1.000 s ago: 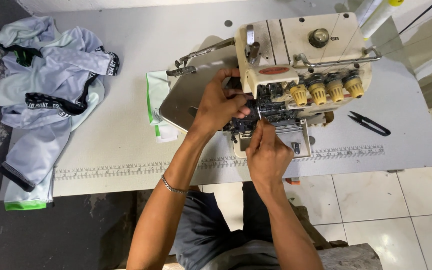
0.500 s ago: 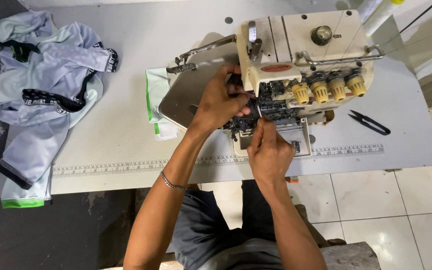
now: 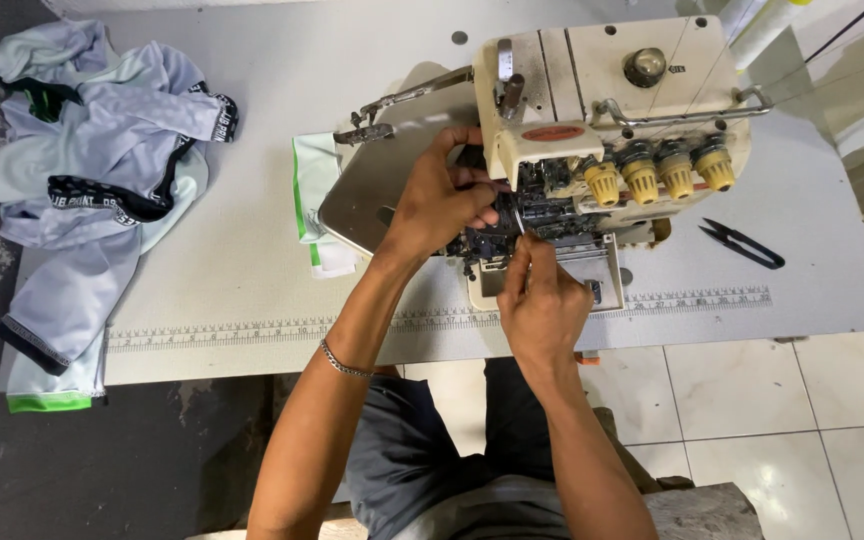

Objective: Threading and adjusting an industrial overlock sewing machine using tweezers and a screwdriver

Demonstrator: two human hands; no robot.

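Threading looks unfinished: both your hands are inside the open front of the cream industrial overlock sewing machine point(image 3: 592, 130) on the white table point(image 3: 252, 260). Your left hand point(image 3: 442, 205) curls around dark mechanism parts. Your right hand point(image 3: 542, 300) is pinched narrow, fingertips up; any thread is too fine to see.

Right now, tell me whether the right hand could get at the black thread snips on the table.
Probably yes. The right hand is busy at the sewing machine front, but the black thread snips lie in the open on the table to its right, with nothing visible between them.
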